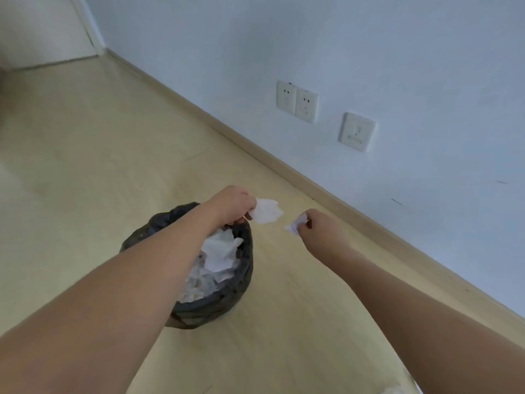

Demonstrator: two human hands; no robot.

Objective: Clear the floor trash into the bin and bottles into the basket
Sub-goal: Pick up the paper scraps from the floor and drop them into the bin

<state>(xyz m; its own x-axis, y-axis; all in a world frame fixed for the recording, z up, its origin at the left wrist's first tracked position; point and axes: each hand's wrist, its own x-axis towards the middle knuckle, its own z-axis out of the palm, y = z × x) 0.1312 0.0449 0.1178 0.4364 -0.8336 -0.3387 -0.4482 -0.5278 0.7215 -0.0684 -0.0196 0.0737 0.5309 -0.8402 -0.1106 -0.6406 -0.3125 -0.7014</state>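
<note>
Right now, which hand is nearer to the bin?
Left. The left hand, pinching a paper piece, appears over the far rim of the bin. The right hand, gripping a crumpled wad, appears off to the bin's right, over the floor.

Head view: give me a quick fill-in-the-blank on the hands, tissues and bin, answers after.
1. The left hand holds a white ____ past the bin's far rim.
2. The bin is lined with a ____ bag and holds crumpled white paper.
3. The right hand pinches the smaller paper wad to the ____ of the bin, above the floor.
4. On the wall are two sockets and one ____.

Answers: tissue; black; right; switch
</note>
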